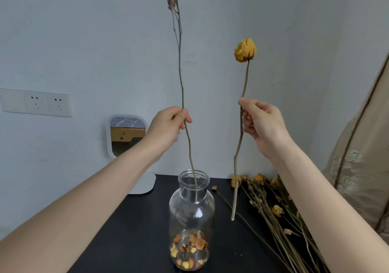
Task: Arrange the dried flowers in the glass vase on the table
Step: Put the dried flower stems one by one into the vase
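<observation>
The black desk (130,230) carries everything, and the glass vase (192,213) standing near its middle serves as the landmark. To the right of the vase a bundle of dried flowers (273,213) lies flat on the desk, heads toward the wall. Behind and to the left of the vase stands a small white mirror (126,138).

Above the vase, the left hand (168,127) pinches a long thin stem (180,77) between thumb and fingertips; its lower end has passed through the neck and hangs inside the vase, while small pinkish buds sit far above, partly out of frame. Up and to the right of the vase, the right hand (263,121) pinches the stem of a yellow dried rose (245,50), whose cut end hangs in the air just beside the vase shoulder, not yet inside.

Loose dried petals (189,249) lie in the bottom of the vase.

These stems look very light, stiff and brittle, and the heads will likely shed if knocked. A mid-stem grip, as both hands have, seems best, with no squeezing near the bloom.
</observation>
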Demonstrator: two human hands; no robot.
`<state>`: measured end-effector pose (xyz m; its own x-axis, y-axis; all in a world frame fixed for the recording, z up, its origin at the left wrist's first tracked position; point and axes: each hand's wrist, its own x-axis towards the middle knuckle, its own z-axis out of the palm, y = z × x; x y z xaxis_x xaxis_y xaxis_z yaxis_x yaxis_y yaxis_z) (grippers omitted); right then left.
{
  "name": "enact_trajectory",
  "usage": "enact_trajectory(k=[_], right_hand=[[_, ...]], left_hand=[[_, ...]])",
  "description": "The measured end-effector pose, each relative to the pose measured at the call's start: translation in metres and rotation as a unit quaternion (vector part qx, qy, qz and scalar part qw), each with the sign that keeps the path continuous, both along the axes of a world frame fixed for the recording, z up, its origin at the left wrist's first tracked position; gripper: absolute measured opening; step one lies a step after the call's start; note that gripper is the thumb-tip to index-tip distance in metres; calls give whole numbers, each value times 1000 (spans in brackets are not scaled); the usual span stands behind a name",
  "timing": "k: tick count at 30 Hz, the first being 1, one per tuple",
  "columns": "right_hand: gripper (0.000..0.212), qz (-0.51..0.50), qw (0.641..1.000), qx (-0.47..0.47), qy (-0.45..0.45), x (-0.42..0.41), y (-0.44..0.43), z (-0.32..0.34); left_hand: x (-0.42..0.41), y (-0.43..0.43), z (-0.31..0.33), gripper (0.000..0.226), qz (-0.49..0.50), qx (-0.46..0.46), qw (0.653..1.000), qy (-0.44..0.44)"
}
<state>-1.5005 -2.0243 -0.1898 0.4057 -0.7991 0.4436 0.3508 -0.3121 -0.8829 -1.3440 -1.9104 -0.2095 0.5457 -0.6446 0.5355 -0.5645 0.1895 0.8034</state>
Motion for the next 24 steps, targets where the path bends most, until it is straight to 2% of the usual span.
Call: enact_trajectory(k=[9, 13, 17, 24], right_hand=[[22, -10, 1000, 14, 21, -3, -6, -16], [21, -7, 999, 21, 28, 1, -7, -22], [19, -7, 999, 24, 37, 6, -6, -28], [15, -11, 999, 28, 24, 8, -2, -27]], left_hand=[[9, 6, -55, 15, -43, 124, 991, 16], [11, 4, -65, 12, -23, 126, 990, 60], [11, 2, -63, 18, -34, 109, 991, 77], [10, 2, -63, 24, -32, 103, 992, 60]])
